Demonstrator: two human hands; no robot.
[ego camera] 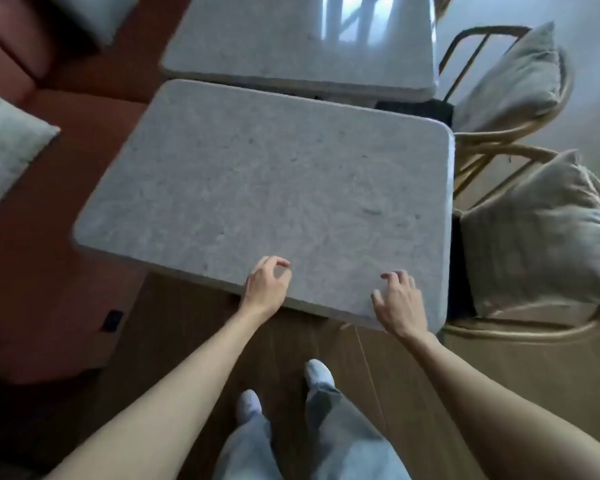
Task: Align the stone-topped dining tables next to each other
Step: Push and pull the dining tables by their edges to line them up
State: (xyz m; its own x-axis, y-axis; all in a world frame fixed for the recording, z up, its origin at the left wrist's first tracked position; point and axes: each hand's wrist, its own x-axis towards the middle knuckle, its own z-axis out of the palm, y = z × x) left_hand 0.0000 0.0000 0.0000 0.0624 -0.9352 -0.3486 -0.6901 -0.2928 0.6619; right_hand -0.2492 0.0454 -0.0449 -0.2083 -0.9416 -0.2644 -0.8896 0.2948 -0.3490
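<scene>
Two grey stone-topped tables stand one behind the other. The near table is skewed: its far left corner almost meets the far table, while a dark wedge-shaped gap opens on the right. My left hand sits over the near table's front edge with fingers loosely curled above the stone, holding nothing. My right hand lies over the front right part of the same top, fingers bent, their tips on or just above the stone.
A reddish bench sofa with grey cushions runs along the left. Two rattan chairs with grey cushions stand tight against the tables' right side. Brown wood floor lies under my feet.
</scene>
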